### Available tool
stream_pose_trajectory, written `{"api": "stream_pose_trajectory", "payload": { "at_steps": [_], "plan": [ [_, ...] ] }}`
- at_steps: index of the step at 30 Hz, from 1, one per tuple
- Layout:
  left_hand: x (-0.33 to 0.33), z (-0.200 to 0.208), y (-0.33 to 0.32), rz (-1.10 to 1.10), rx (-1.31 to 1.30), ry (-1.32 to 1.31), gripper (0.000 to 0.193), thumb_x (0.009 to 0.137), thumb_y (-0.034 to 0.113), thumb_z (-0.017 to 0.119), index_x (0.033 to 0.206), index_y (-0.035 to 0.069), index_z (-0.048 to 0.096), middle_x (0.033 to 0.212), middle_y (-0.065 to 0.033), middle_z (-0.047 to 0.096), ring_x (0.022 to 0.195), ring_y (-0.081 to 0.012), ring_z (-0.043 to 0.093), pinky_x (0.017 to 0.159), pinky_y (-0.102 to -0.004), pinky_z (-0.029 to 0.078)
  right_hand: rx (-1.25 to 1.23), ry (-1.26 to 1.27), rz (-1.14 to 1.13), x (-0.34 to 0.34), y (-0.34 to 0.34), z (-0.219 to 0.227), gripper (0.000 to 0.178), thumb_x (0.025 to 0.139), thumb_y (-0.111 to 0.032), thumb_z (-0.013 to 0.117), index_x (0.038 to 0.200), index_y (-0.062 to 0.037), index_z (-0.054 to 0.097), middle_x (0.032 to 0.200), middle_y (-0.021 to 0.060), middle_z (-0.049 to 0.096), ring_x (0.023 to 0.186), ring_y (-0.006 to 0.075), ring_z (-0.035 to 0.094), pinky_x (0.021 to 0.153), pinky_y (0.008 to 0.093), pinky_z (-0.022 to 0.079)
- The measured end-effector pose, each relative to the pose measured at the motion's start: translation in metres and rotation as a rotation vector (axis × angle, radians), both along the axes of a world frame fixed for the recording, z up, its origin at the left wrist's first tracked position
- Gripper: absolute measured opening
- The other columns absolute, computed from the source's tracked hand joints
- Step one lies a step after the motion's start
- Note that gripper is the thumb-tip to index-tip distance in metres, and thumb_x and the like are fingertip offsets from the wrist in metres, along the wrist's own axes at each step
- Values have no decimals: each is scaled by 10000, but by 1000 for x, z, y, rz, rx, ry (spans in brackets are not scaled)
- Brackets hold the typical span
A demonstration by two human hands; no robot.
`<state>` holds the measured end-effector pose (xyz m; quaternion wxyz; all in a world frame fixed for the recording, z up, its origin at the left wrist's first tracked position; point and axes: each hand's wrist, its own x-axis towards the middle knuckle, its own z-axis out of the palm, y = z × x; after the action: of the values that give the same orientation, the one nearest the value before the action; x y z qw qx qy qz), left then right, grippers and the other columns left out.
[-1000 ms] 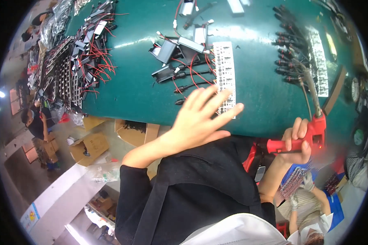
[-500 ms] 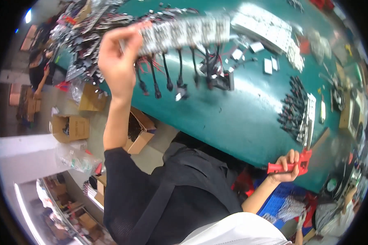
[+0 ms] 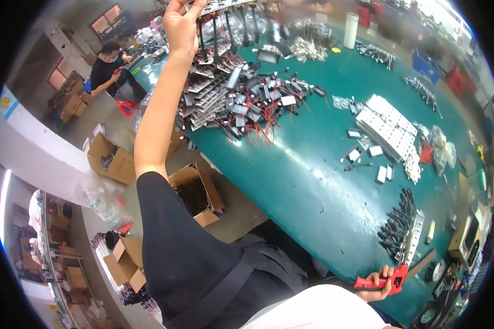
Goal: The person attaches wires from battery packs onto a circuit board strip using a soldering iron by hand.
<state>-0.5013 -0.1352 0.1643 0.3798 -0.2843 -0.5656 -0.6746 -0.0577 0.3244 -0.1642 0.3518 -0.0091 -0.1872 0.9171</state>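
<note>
My left hand (image 3: 182,30) is stretched far out at the top of the view, fingers pinched on one end of a white circuit board strip (image 3: 225,5). Several short black cables (image 3: 228,30) dangle from the strip, and the upper edge of the picture cuts it off. At the lower right, my right hand (image 3: 376,285) is closed round the handle of a red gun-shaped soldering iron (image 3: 398,278). Just beyond the iron lies another white board strip (image 3: 415,236) with a row of black cables (image 3: 396,225) on its left side.
Stacked boards (image 3: 211,98) and a heap of black modules with red wires (image 3: 258,104) cover the far left of the green table (image 3: 307,192). White board panels (image 3: 387,129) lie farther right. Cardboard boxes (image 3: 197,189) stand on the floor; a person (image 3: 112,74) sits at the far left.
My left hand has carried the board strip up and away, toward the far left heap. The view has shifted with it. My right hand still grips the soldering iron.
</note>
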Motion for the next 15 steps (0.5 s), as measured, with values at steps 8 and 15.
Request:
{"api": "stream_pose_trajectory", "payload": {
  "at_steps": [8,15],
  "plan": [
    [-11,29,-35,48,-83,57,97,870,-12,620,959,19,596,856,-29,633,800,-108,604,741,-230,484,12,-4,-16,-6,-3,1,342,844,-20,504,1139,43,343,977,83,396,868,128,394,477,178,445],
    [-6,2,-21,-138,43,29,132,873,-5,633,996,5,584,1076,-168,659,955,-171,633,860,-248,488,10,-56,16,-5,-4,1,336,844,-35,507,1130,40,348,978,85,399,861,131,399,516,198,460]
  ]
}}
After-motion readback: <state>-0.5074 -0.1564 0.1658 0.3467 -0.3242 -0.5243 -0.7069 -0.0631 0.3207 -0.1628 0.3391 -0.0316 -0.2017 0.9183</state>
